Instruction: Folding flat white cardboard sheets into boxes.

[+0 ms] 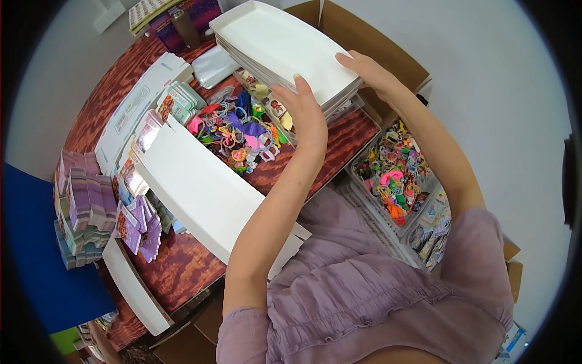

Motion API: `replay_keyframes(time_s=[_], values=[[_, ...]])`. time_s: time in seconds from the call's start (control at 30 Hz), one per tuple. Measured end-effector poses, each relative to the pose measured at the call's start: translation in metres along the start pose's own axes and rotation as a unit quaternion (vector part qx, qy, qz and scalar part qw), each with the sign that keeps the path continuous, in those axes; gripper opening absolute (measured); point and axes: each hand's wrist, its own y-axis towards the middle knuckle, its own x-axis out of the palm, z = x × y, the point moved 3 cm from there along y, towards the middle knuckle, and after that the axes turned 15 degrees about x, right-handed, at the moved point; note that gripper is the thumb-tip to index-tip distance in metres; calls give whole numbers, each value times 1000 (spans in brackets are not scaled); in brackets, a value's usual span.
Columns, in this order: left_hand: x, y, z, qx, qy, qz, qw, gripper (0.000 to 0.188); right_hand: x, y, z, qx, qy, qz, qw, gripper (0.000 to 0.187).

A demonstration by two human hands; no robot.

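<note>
A stack of shallow white rectangular trays (285,48) is at the far middle, above part of a clear plastic box (284,121) with small items in it. My left hand (306,115) is against the near left side of the stack, its thumb up by the rim and its other fingers partly hidden. At the right corner my right hand (371,71) grips the edge, fingertips over the top tray's rim. Whether the stack rests on the box or is lifted cannot be seen. Beside my left hand lies a heap of colourful hair ties and small trinkets (239,133).
A long white carton piece (194,188) crosses the table before me. Bundled cards (88,200) and fanned purple cards (142,227) lie left. Bins of small toys (397,176) stand right, below the table edge. A cardboard box (376,42) is behind. Another person's arm (103,343) shows lower left.
</note>
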Motion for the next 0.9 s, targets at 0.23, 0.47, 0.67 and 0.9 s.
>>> replay_keyframes(time_s=[0.23, 0.47, 0.67, 0.9], values=[[-28, -11, 24, 5, -68, -38, 997, 91, -6, -4, -3, -44, 3, 16, 999, 62], [-189, -103, 92, 76, 149, -121, 978, 30, 43, -127, -16, -375, -53, 251, 891, 21], [-306, -199, 133, 156, 561, -189, 791, 32, 171, -171, 45, -590, -362, -88, 716, 24], [-309, -227, 114, 236, 582, -407, 664, 51, 200, -151, 58, -673, -412, -173, 589, 27]])
